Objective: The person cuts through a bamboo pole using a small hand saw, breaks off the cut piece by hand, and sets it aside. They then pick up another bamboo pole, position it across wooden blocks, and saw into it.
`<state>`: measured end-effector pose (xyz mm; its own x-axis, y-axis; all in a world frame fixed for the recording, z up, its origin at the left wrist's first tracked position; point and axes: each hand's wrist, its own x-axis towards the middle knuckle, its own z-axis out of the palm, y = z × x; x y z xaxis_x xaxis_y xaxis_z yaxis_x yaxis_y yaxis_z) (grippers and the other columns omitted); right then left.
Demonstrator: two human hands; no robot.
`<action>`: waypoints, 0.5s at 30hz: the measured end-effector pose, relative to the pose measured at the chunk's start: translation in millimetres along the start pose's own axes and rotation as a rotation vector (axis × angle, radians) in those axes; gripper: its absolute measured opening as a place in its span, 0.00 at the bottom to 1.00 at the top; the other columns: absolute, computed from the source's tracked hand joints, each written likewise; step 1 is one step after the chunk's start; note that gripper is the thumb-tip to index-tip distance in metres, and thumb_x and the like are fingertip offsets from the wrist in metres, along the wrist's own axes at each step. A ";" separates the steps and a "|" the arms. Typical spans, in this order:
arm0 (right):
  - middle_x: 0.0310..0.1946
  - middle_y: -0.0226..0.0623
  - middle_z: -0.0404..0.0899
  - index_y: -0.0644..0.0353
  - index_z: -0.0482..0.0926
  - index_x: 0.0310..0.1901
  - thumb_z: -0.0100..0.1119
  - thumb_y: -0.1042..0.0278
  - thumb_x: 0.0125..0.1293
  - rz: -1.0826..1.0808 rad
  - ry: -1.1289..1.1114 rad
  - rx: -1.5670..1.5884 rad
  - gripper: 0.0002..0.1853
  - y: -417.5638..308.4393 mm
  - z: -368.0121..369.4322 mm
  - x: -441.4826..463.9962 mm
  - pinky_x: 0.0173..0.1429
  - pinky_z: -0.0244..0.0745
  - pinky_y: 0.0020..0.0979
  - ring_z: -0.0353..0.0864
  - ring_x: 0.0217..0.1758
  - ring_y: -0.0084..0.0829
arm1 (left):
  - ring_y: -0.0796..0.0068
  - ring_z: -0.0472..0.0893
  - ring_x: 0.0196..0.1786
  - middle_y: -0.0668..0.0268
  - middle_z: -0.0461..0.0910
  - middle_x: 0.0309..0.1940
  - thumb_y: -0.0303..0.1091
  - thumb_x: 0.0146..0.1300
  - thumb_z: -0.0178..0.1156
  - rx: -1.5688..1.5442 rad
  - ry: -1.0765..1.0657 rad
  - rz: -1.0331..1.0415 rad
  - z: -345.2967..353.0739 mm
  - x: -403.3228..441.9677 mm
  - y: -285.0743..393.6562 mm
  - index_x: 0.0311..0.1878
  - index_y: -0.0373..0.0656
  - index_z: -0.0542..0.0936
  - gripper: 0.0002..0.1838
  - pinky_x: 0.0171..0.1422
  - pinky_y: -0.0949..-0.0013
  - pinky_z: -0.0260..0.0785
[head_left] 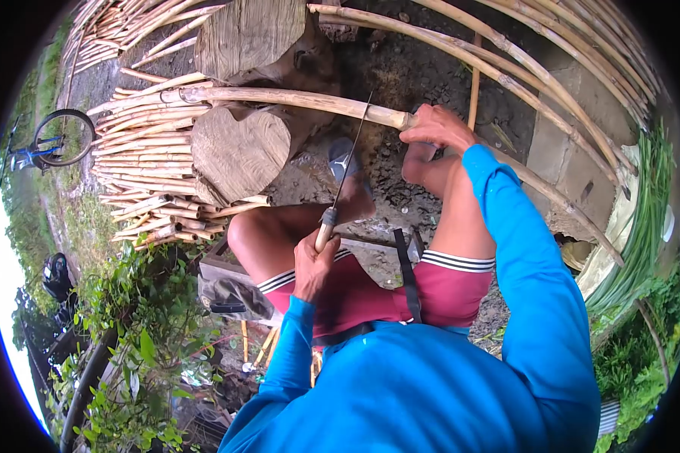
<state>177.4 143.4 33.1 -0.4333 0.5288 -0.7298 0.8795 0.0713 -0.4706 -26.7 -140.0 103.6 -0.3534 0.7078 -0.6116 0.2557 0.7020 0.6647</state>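
My left hand [313, 264] is closed around the pale handle of a long, thin-bladed knife [347, 167], held above my lap with the blade pointing up and away. The blade's upper end crosses a long bamboo pole [302, 100]; I cannot tell whether they touch. My right hand [440, 128] wraps round that pole, just right of the blade. Leftward, the pole runs over the gap between two wooden stumps, a nearer one [242, 155] and a farther one [251, 34]. On the right it passes behind my sleeve toward the ground.
Many cut bamboo pieces [147, 155] are stacked left of the stumps. Long poles [506, 64] arc across the upper right, near concrete blocks [563, 143]. Green strips [642, 219] lie at the right. A bicycle wheel [64, 141] and leafy plants [140, 340] are at the left.
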 end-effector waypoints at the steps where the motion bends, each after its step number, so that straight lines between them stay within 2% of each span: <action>1: 0.37 0.59 0.85 0.62 0.87 0.37 0.64 0.50 0.47 0.009 0.129 -0.056 0.23 -2.4 4.5 -0.9 0.53 0.80 0.48 0.85 0.45 0.58 | 0.73 0.70 0.24 0.58 0.71 0.18 0.41 0.61 0.61 0.045 -0.007 -0.045 0.8 5.8 0.5 0.32 0.33 0.78 0.17 0.32 0.62 0.65; 3: 0.38 0.59 0.85 0.62 0.87 0.37 0.64 0.51 0.47 0.014 0.153 -0.074 0.23 -5.0 9.2 -6.8 0.53 0.80 0.48 0.85 0.45 0.58 | 0.70 0.76 0.25 0.54 0.74 0.17 0.45 0.61 0.61 0.093 -0.012 -0.072 9.8 31.4 8.9 0.31 0.30 0.79 0.21 0.33 0.58 0.68; 4: 0.38 0.60 0.85 0.62 0.87 0.37 0.63 0.52 0.46 0.009 0.193 -0.088 0.22 -7.4 7.9 -7.9 0.53 0.80 0.48 0.85 0.46 0.58 | 0.60 0.81 0.27 0.46 0.78 0.21 0.45 0.60 0.61 0.154 0.012 -0.104 19.8 59.0 29.2 0.33 0.31 0.80 0.20 0.34 0.54 0.70; 7: 0.39 0.61 0.84 0.62 0.87 0.38 0.63 0.55 0.46 0.042 0.220 -0.105 0.21 -10.3 17.1 -17.4 0.54 0.80 0.48 0.85 0.46 0.59 | 0.49 0.79 0.30 0.43 0.79 0.25 0.46 0.58 0.62 0.228 0.044 0.234 41.6 92.8 43.6 0.33 0.31 0.79 0.21 0.35 0.53 0.69; 8: 0.39 0.61 0.84 0.62 0.87 0.38 0.63 0.55 0.46 0.051 0.262 -0.108 0.21 -12.6 13.2 -16.3 0.55 0.80 0.49 0.85 0.46 0.59 | 0.55 0.76 0.24 0.51 0.79 0.22 0.45 0.58 0.62 0.160 0.091 0.162 41.3 94.9 41.1 0.30 0.33 0.79 0.20 0.34 0.56 0.67; 10: 0.38 0.61 0.84 0.62 0.87 0.38 0.63 0.55 0.46 0.006 0.292 -0.149 0.21 -9.2 7.1 -17.5 0.54 0.81 0.48 0.85 0.45 0.58 | 0.46 0.83 0.32 0.44 0.81 0.27 0.42 0.57 0.63 0.211 0.039 0.082 21.1 57.9 40.3 0.35 0.32 0.81 0.18 0.38 0.55 0.73; 12: 0.38 0.60 0.85 0.62 0.87 0.38 0.63 0.55 0.47 0.028 0.251 -0.120 0.21 -4.9 9.3 -11.1 0.54 0.81 0.48 0.86 0.45 0.58 | 0.56 0.81 0.27 0.50 0.79 0.23 0.40 0.58 0.62 0.081 0.004 -0.002 12.8 7.6 -9.6 0.34 0.33 0.80 0.16 0.37 0.57 0.72; 14: 0.37 0.60 0.84 0.63 0.87 0.38 0.63 0.56 0.47 -0.001 0.249 -0.099 0.21 -2.7 6.9 -14.5 0.54 0.81 0.47 0.86 0.44 0.58 | 0.64 0.77 0.25 0.54 0.76 0.21 0.38 0.58 0.61 0.164 0.010 -0.119 10.9 -12.5 -6.4 0.33 0.33 0.79 0.14 0.36 0.58 0.70; 15: 0.36 0.60 0.84 0.63 0.87 0.37 0.63 0.56 0.47 -0.011 0.243 -0.091 0.20 -3.2 9.4 -15.5 0.53 0.81 0.47 0.86 0.44 0.58 | 0.65 0.74 0.25 0.56 0.75 0.20 0.38 0.58 0.60 0.140 0.012 -0.090 9.6 -12.1 15.4 0.34 0.33 0.79 0.14 0.35 0.59 0.68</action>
<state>179.5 127.0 41.3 -0.3926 0.7142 -0.5795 0.8940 0.1483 -0.4228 -9.8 -136.9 117.1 -0.3907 0.6413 -0.6603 0.3453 0.7671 0.5407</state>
